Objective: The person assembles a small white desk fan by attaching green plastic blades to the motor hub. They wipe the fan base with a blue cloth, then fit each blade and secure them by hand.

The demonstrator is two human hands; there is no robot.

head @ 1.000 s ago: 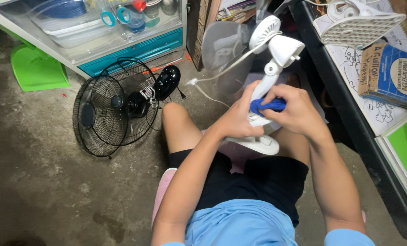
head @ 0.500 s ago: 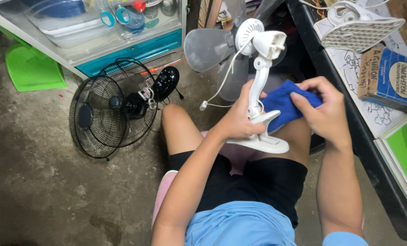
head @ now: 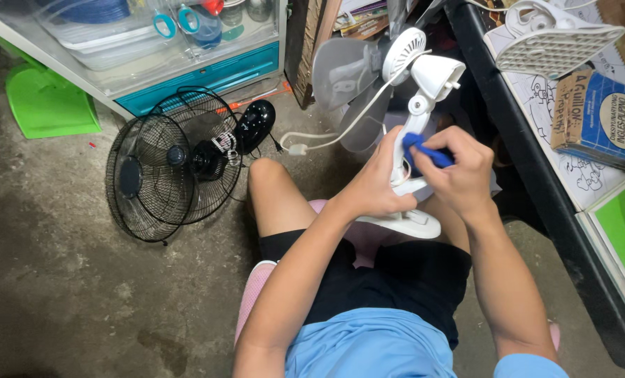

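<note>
Floor (head: 60, 280): bare grey concrete, stained; the person sits low over it with knees raised.
Bench (head: 536, 161): dark edge along the right side, its top covered with a printed sheet.
Shelf unit (head: 186, 63): white frame with a teal drawer front, top left; clear plastic containers inside.
Black fan (head: 169, 164): lies on the floor left of the person's knee, two wire guards overlapping, motor housing just beyond.
Green dustpan (head: 46, 98): on the floor, far left, well apart from the hands.
White fan (head: 414, 84): small clip-type fan with no guard, held upright over the lap; pale blades face the shelf, flat base rests near the thighs, white cord trails towards the floor.
Box (head: 595, 119): blue and brown carton on the bench.
White grille (head: 560, 38): on the bench, beyond the box.
Left hand (head: 375, 185): closed around the white fan's stem, just above its base.
Right hand (head: 459, 171): closed on the blue cloth, pressing it against the stem.
Blue cloth (head: 421, 150): bunched, mostly covered by the right hand's fingers, touching the stem.
</note>
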